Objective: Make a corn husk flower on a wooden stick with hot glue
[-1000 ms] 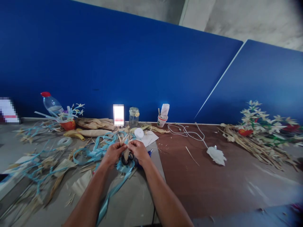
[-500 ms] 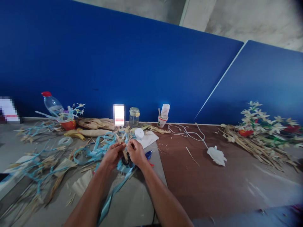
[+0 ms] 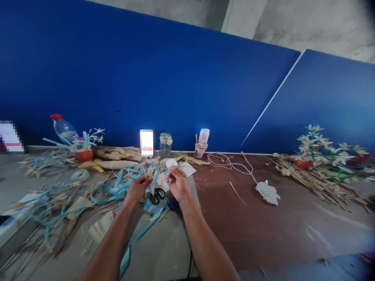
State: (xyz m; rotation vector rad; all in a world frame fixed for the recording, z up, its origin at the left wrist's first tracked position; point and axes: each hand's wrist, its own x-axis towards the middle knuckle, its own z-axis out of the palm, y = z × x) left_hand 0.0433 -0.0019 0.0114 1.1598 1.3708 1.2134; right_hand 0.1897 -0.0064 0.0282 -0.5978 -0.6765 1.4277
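A husk bundle (image 3: 152, 176) is held upright above the table by the left hand (image 3: 137, 188), fingers closed on its base so the tips splay free; one leaf is pinched narrowly by the right hand (image 3: 177, 182); scissors (image 3: 158, 194) lie beneath, on ribbon (image 3: 115, 190).

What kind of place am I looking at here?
Probably a handicraft workbench: dried husk strips and blue ribbon litter the table, scissors lie among them, and finished white flower sprays are piled at the right.
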